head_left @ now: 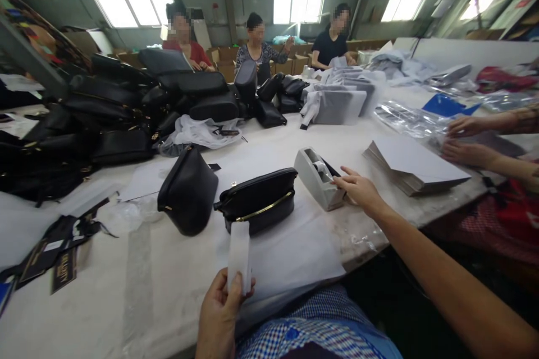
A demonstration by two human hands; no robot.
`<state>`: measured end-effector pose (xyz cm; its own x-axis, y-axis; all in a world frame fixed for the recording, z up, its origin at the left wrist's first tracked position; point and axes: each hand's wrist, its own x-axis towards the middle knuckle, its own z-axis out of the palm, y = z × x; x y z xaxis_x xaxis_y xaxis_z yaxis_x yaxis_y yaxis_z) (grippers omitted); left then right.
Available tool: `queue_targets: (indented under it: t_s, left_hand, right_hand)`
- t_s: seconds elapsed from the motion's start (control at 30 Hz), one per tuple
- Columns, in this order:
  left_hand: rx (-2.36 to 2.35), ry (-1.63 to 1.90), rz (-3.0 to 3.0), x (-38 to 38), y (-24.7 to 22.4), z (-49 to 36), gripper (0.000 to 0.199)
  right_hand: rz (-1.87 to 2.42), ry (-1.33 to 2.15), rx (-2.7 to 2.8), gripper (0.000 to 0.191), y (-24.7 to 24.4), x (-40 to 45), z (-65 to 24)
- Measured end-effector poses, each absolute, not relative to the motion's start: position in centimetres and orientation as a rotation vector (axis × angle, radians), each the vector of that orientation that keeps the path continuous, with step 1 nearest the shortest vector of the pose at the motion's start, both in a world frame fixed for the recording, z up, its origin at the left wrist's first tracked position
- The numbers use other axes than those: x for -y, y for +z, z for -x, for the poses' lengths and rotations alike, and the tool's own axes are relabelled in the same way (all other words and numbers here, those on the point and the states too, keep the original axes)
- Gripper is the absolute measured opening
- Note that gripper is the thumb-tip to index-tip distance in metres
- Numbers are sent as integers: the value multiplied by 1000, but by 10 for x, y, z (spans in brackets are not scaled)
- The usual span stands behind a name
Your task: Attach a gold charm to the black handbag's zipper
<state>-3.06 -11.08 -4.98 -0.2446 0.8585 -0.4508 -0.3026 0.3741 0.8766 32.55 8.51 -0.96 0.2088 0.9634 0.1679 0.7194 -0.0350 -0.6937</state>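
Note:
My left hand (pixel 225 297) is closed round a narrow folded white strip (pixel 239 252), held upright at the near table edge. Just beyond it, a black bag with a gold zipper (pixel 261 199) rests on a sheet of white paper (pixel 295 252). A second black bag (pixel 189 193) stands to its left. My right hand (pixel 357 188) reaches to the grey tape dispenser (pixel 320 182), its fingertips at the tape end; whether they pinch the tape is too small to tell.
Black bags (pixel 113 101) are heaped at the back left, with black tags (pixel 65 269) nearer. A cardboard stack (pixel 416 165) lies right of the dispenser. Another person's hands (pixel 471 143) work at the right edge. Three people sit across the table (pixel 177 297).

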Motion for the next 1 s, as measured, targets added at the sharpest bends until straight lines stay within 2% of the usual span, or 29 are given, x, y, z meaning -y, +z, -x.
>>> queue_targets:
  t_s: [0.27, 0.43, 0.6, 0.7, 0.8, 1.0]
  left_hand:
    - [-1449, 1269, -512, 111, -42, 23, 51]
    - [-1453, 1232, -493, 110, -48, 27, 55]
    - [-1430, 1200, -538, 111, -49, 31, 55]
    - [-1434, 1221, -586, 111, -47, 29, 50]
    - [-1412, 1249, -603, 112, -47, 25, 44]
    - [-1364, 1290, -655, 116, -39, 22, 34]
  right_hand:
    - [1478, 674, 1185, 29, 15, -35, -313]
    - [1446, 1070, 859, 43, -18, -16, -318]
    - [1585, 966, 802, 50, -58, -14, -323]
    - [1609, 867, 932, 43, -60, 2, -317]
    - [1540, 863, 1289, 31, -45, 26, -292]
    - [1087, 1269, 1719, 23, -2, 59, -200]
